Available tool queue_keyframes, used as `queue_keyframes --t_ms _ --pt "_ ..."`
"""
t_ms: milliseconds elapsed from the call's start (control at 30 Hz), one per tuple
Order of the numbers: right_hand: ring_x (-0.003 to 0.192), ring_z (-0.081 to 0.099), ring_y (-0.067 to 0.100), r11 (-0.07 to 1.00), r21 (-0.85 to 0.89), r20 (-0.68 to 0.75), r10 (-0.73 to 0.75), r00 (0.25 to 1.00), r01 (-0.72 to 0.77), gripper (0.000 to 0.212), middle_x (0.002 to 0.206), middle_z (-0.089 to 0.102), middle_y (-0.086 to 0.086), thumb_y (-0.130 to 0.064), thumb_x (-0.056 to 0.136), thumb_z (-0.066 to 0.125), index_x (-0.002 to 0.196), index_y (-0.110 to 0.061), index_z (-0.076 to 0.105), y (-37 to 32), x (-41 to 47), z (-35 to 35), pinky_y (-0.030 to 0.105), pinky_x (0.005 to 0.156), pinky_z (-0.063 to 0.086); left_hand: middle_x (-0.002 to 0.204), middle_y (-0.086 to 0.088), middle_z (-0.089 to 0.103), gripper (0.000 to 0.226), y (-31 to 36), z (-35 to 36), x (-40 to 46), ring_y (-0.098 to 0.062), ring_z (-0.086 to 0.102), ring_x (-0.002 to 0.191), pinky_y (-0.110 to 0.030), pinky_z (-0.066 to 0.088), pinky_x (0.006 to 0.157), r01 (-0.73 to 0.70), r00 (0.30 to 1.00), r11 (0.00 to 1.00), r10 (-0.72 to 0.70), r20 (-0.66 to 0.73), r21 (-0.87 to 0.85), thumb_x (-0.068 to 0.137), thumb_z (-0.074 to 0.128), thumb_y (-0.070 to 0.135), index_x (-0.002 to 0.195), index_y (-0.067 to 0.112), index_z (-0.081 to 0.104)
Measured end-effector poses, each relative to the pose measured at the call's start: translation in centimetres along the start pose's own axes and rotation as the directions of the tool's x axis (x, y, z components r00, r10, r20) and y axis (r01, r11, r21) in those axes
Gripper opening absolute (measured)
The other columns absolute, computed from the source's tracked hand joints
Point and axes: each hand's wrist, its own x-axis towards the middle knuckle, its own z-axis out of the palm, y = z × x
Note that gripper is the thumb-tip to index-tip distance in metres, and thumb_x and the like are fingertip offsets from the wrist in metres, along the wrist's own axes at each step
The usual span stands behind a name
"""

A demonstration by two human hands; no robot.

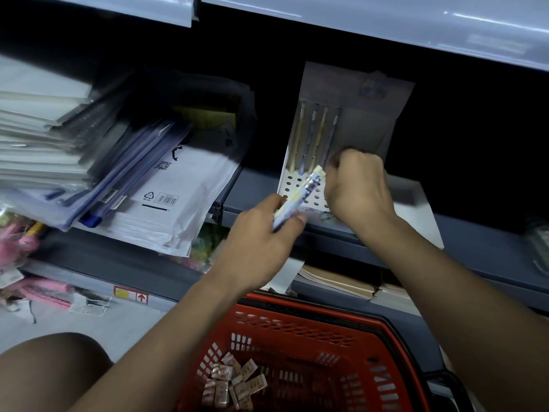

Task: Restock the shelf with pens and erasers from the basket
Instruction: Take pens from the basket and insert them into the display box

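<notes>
A white perforated pen display box point(292, 185) leans on the dark shelf point(475, 242), with several pens point(316, 135) standing in its holes. My left hand point(255, 245) grips a small bunch of pens point(300, 197), their tips pointing up toward the box. My right hand point(356, 188) is over the box's lower right, fingers curled at the foot of the rightmost standing pen; what it pinches is hidden. Below, the red basket point(320, 325) holds several wrapped erasers point(231, 382).
Stacked notebooks and plastic folders point(98, 162) lie on the shelf to the left, overhanging its edge. Pink items point(17, 242) sit at the far left. Brown notebooks point(335, 281) lie on the lower shelf. A grey shelf lip point(386, 28) hangs overhead. My knee point(53, 367) shows bottom left.
</notes>
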Motion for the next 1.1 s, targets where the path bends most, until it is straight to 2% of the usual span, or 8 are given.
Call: queue_keyframes --t_ms 100,233,333,467,600,767,900,1100 --pt "0.090 0.064 0.033 0.993 0.008 -0.102 -0.116 0.988 0.117 0.011 0.100 0.069 0.010 -0.013 0.095 0.059 0.102 -0.012 0.067 0.7 -1.8 -0.5 0.037 0.071 0.052 0.066 0.009 0.043 0.019 0.5 0.1 -0.1 -0.010 0.035 0.053 -0.025 0.032 0.050 0.075 0.995 0.937 -0.047 0.089 -0.341 0.109 0.052 0.031 0.100 0.014 0.050" --pt "0.077 0.064 0.024 0.968 0.098 -0.211 -0.208 0.955 0.232 0.010 0.092 0.070 -0.001 -0.019 0.096 0.060 0.098 -0.019 0.069 1.6 -6.0 -1.1 0.039 0.068 0.055 0.068 -0.011 0.033 0.016 1.6 0.6 -0.4 -0.014 0.029 0.048 -0.026 0.024 0.042 0.078 0.991 0.841 -0.006 0.136 -0.536 0.112 0.043 0.029 0.111 0.015 0.052" --pt "0.070 0.060 0.015 0.953 0.191 -0.174 -0.202 0.964 0.234 0.005 0.084 0.067 -0.009 -0.020 0.094 0.064 0.093 -0.022 0.068 2.5 -8.7 -0.9 0.035 0.066 0.052 0.063 -0.013 0.045 0.025 1.7 1.0 -0.7 -0.024 0.046 0.045 -0.030 0.041 0.047 0.095 0.985 0.786 0.013 0.171 -0.611 0.110 0.044 0.033 0.124 0.021 0.061" --pt "0.060 0.051 0.001 0.898 0.373 -0.127 -0.200 0.972 0.234 0.010 0.070 0.054 -0.019 -0.014 0.094 0.068 0.087 -0.022 0.069 3.6 -11.2 -0.7 0.019 0.059 0.038 0.068 -0.019 0.060 0.032 1.7 1.8 -1.2 -0.031 0.065 0.062 -0.041 0.060 0.062 0.177 0.968 0.738 -0.011 0.251 -0.651 0.109 0.045 0.036 0.131 0.024 0.066" --pt "0.061 0.055 0.006 0.808 0.569 -0.018 -0.177 0.984 0.156 0.016 0.074 0.061 -0.014 -0.015 0.097 0.067 0.086 -0.026 0.070 4.6 -12.6 -0.1 0.021 0.060 0.038 0.074 -0.020 0.066 0.037 1.5 2.8 -1.5 -0.032 0.072 0.077 -0.050 0.064 0.077 0.249 0.949 0.757 -0.066 0.308 -0.604 0.108 0.044 0.037 0.134 0.023 0.066" --pt "0.052 0.050 0.009 0.767 0.633 0.037 -0.165 0.986 0.104 0.007 0.086 0.060 -0.015 -0.018 0.093 0.072 0.092 -0.024 0.074 5.5 -13.2 0.9 0.012 0.057 0.032 0.119 -0.019 0.074 0.041 1.6 4.1 -2.3 -0.047 0.070 0.110 -0.051 0.065 0.081 0.352 0.908 0.733 -0.116 0.403 -0.582 0.104 0.045 0.039 0.134 0.020 0.066" --pt "0.043 0.039 0.004 0.678 0.735 0.142 -0.131 0.981 -0.016 0.011 0.104 0.070 -0.008 -0.014 0.092 0.075 0.089 -0.025 0.076 5.8 -12.9 1.5 0.016 0.050 0.033 0.120 -0.013 0.076 0.041 1.3 4.8 -2.5 -0.063 0.062 0.110 -0.064 0.062 0.076 0.402 0.885 0.725 -0.150 0.442 -0.559 0.106 0.042 0.041 0.134 0.022 0.065" --pt "0.047 0.057 0.000 0.519 0.825 0.311 -0.088 0.946 -0.223 0.010 0.077 0.070 0.001 -0.011 0.095 0.073 0.086 -0.005 0.073 5.7 -12.8 0.6 0.014 0.048 0.045 0.121 -0.028 0.071 0.041 0.9 4.9 -2.5 -0.065 0.063 0.106 -0.061 0.063 0.074 0.427 0.869 0.702 -0.146 0.472 -0.570 0.106 0.042 0.043 0.134 0.027 0.067"
